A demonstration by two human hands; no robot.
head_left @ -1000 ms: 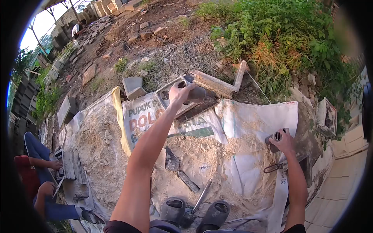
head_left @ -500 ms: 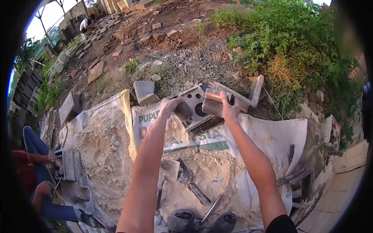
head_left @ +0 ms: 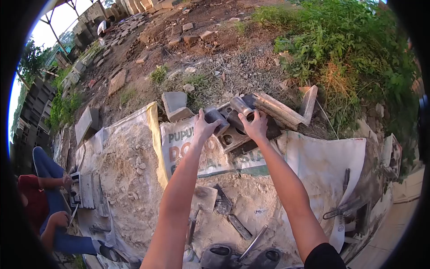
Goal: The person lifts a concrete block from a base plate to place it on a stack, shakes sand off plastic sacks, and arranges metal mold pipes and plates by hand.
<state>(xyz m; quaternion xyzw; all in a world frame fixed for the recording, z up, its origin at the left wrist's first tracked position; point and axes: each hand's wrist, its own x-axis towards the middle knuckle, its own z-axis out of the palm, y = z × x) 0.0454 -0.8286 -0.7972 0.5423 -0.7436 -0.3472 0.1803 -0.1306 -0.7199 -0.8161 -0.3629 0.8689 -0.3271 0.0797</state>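
My left hand (head_left: 205,128) is closed around a dark metal cylinder (head_left: 217,121) at the left side of a metal mould with round holes (head_left: 233,139). My right hand (head_left: 255,127) grips a second metal cylinder (head_left: 241,106), tilted over the mould. Another dark cylindrical part lies beneath it, partly hidden by my fingers. The mould rests at the far edge of a printed white sack (head_left: 324,152).
A trowel (head_left: 222,201) and a metal rod (head_left: 253,242) lie on the sandy sack near my sandals. At the left sits a co-worker (head_left: 56,210) beside another mould (head_left: 85,190). Concrete pieces (head_left: 175,105) and a wooden beam (head_left: 280,110) lie beyond.
My right hand has come from the far right of the sack to the mould, bringing its cylinder. My left hand has shifted to a cylinder on the mould's left side. The view has turned slightly.
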